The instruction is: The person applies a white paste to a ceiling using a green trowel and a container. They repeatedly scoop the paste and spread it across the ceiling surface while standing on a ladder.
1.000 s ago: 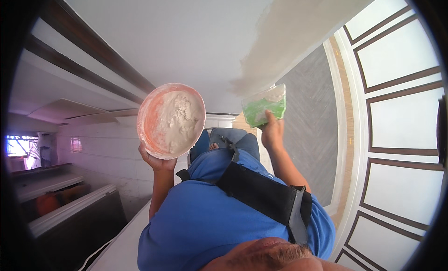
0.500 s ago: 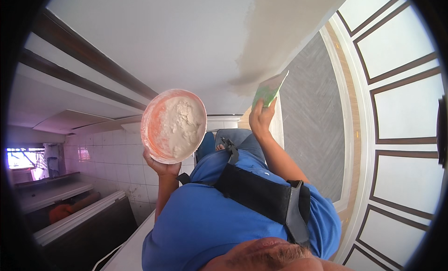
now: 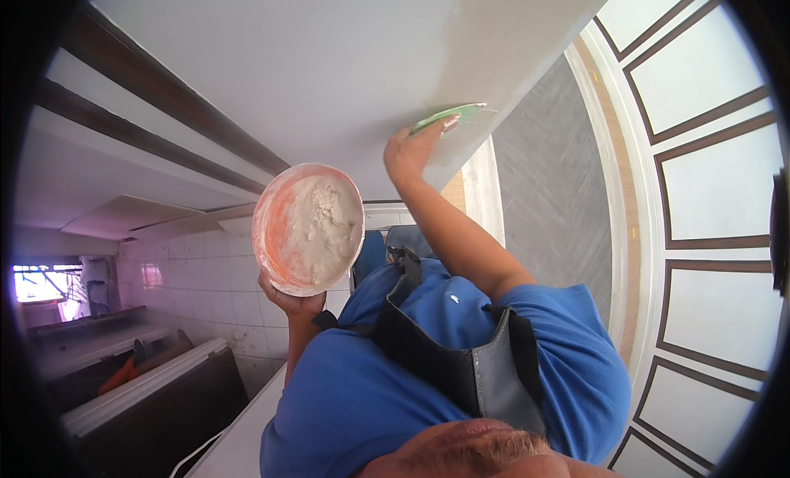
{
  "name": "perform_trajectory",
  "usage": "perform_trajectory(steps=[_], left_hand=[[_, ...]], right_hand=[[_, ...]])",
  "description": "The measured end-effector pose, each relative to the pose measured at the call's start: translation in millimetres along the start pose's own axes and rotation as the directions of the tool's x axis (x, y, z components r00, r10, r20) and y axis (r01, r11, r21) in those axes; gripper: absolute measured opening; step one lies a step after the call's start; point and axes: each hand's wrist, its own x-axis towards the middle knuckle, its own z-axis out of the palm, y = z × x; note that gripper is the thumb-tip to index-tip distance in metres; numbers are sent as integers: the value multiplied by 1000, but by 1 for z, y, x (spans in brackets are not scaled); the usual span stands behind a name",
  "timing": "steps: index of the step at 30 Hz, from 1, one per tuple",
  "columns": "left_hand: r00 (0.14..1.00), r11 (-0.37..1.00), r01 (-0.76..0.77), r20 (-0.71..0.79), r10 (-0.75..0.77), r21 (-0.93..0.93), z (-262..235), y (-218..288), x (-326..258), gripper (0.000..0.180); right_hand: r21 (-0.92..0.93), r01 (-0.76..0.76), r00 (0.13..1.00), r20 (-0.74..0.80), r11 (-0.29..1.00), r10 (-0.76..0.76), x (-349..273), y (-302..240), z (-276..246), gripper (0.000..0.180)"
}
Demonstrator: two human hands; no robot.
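My left hand (image 3: 295, 300) grips an orange bowl (image 3: 274, 223) from below and tilts it. Wet white putty (image 3: 329, 235), lumpy on top, covers much of the bowl's inside. In my right hand (image 3: 410, 153) is a green putty knife (image 3: 453, 114) with a wide blade. Some white putty shows beside the fingers on it. The blade appears to lie against the pale wall (image 3: 329, 58), at the lower part of a darker, damp-looking patch (image 3: 502, 33).
Dark brown strips (image 3: 164, 91) run along the left. White tiles (image 3: 206, 272) stand below them, near a dark-sided unit (image 3: 164, 404) with an orange item (image 3: 119, 375) behind it. Grey patterned floor (image 3: 551, 190) and white panels with brown frames (image 3: 716, 190) are on the right.
My right hand has moved up and left, bringing the putty knife from beside the wall's edge onto the damp patch. The bowl has shifted very slightly downward.
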Motion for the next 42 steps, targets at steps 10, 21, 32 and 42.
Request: perform_trajectory(steps=[10,21,32,42], left_hand=[[993,988,-105,-39,110,114,-3,-4,-3,68],[998,989,60,-2,-61,-137,5,6,-2,63],[994,975,107,33,-102,-197,-12,5,1,68],[981,949,164,146,-128,-270,-15,5,4,68]], right_hand=[[332,-271,922,359,903,145,-43,17,-62,56],[749,-637,725,503,180,471,-7,102,-112,52],[819,-533,839,477,212,262,27,5,-154,56],[871,-345,939,313,350,145,28,-163,-213,51]])
